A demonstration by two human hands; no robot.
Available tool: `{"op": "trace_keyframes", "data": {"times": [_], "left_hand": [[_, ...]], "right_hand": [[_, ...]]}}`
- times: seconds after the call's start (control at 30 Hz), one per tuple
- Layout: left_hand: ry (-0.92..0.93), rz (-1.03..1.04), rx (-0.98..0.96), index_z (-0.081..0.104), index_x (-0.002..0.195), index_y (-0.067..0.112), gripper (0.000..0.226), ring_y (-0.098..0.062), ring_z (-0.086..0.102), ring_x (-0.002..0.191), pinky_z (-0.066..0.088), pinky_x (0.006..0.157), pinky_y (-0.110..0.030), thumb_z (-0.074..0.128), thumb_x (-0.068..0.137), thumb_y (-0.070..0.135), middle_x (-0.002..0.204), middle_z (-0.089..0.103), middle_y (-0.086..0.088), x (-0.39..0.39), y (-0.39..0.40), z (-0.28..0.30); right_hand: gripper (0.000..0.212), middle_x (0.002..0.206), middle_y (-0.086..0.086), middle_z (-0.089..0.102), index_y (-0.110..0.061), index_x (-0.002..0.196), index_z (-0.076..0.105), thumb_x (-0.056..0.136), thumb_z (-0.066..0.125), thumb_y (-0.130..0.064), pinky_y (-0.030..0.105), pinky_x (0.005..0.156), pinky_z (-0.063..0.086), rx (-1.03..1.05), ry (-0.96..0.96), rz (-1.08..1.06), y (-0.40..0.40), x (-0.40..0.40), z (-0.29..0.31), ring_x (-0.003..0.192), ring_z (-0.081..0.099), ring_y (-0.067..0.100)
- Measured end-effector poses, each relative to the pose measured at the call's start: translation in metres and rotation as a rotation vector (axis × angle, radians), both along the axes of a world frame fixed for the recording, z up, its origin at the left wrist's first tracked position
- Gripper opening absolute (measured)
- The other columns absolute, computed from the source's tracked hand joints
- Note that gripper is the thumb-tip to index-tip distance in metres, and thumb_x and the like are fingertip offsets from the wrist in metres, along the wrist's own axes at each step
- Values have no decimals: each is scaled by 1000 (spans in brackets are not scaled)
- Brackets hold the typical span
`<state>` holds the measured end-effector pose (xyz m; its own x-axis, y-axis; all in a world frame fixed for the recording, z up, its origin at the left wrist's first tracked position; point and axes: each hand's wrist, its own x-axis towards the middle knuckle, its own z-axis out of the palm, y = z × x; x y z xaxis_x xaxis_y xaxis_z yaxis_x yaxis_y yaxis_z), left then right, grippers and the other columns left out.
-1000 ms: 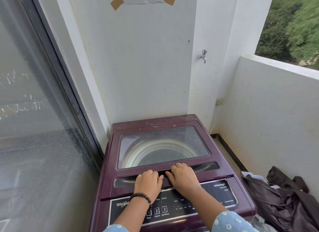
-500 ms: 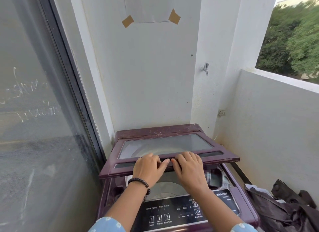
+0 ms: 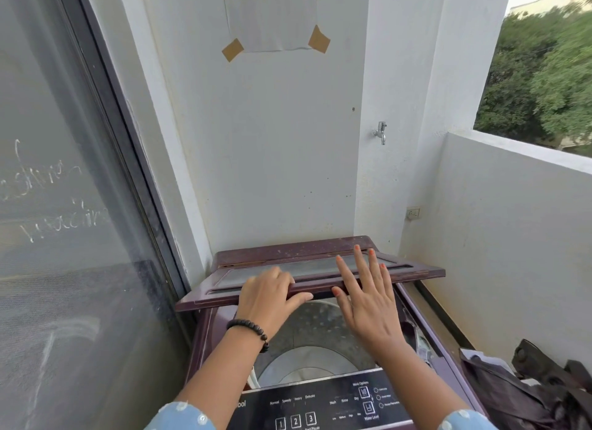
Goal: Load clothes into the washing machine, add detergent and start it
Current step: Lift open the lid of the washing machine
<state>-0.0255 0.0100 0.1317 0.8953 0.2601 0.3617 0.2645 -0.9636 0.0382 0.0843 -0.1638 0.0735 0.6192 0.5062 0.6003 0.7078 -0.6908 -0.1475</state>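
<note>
Light-blue sleeves [image 3: 179, 415] with white dots, a black beaded bracelet [image 3: 248, 328] on the left wrist, orange-painted nails [image 3: 371, 252].

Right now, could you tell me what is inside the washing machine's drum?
The drum shows bare perforated metal wall and a pale base, no clothes visible. The raised lid and both forearms cover its far and side parts.
</note>
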Motion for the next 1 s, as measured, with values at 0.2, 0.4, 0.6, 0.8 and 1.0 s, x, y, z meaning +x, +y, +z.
{"op": "trace_keyframes", "data": {"times": [0.2,0.4,0.6,0.8,1.0], "left_hand": [[-368,-31,84,66,101,22,43,-17,66,83,51,70,-34,63,77,58,94,67,6,14,4,-2],[-650,15,121,68,92,19,27,-19,52,91,49,81,-41,71,77,42,95,60,-3,36,4,-4],[-703,82,152,63,96,25,26,-19,48,96,39,84,-44,69,79,43,98,61,-1,55,10,9],[-724,105,182,65,95,26,24,-19,56,91,33,93,-40,53,90,45,97,60,2,83,26,25],[-760,85,193,65,100,17,23,-28,57,92,38,99,-47,50,95,33,101,58,-8,118,40,40]], "right_hand": [[62,163,4,19,-22,155,21,101,24,-53,40,122,4,90,-27,47,11,18,15,151,6,21],[51,159,11,28,-10,133,39,98,41,-48,40,123,4,326,-26,202,24,42,34,149,22,27],[25,153,15,38,-14,102,44,100,41,-39,47,122,9,344,-119,281,35,66,53,146,27,29],[32,125,11,40,-7,97,59,96,51,-38,63,107,36,444,-185,261,55,96,78,121,42,37],[32,96,14,51,-2,97,67,94,55,-31,61,111,33,485,-262,307,69,134,102,87,50,27]]}}
